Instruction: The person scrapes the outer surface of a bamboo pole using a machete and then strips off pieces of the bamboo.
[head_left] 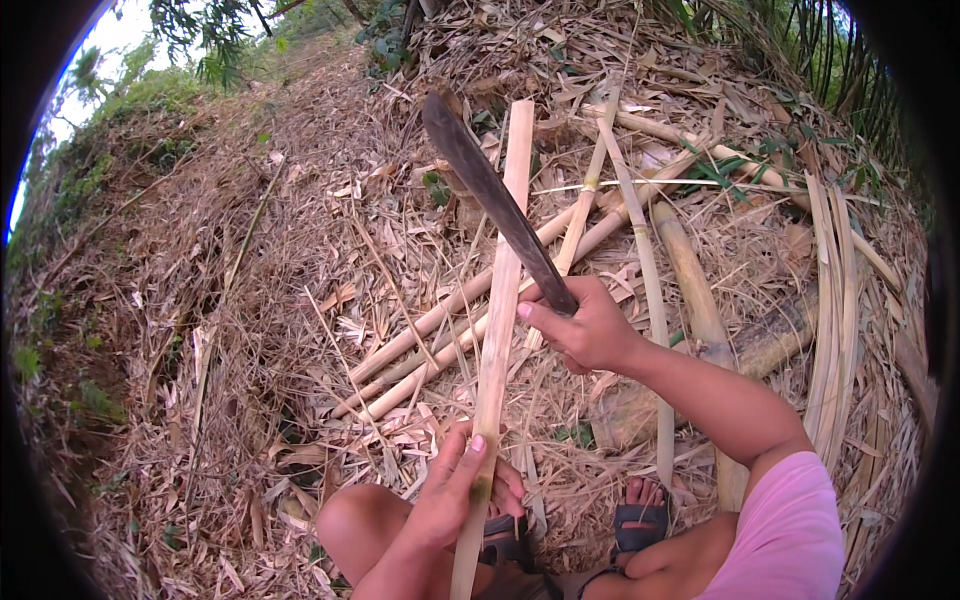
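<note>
One bamboo strip (500,300), upright, gripped low by left hand (455,495), fingers wrapped. One dark machete (495,200), right hand (585,330) closed on handle, blade beside strip. Several cut bamboo poles (440,320) lay behind; open litter ground (200,300) leftward.

I have one view only, from the head camera, so nothing is shared with a second view. It sits high, above my own knees, and looks steeply down and forward onto the ground (250,330), a slope strewn with dry leaves. My forearms enter from the lower edge; my left hand (455,495) is close beneath the lens and my right hand (585,325) lies near the middle of the picture. The bamboo strip (505,270) runs from the lower edge away toward the top. My sandalled feet (640,520) show at the lower edge. The fisheye bends straight edges toward the rim, and the corners are black. A strip of sky (110,35) shows at the upper left.
</note>
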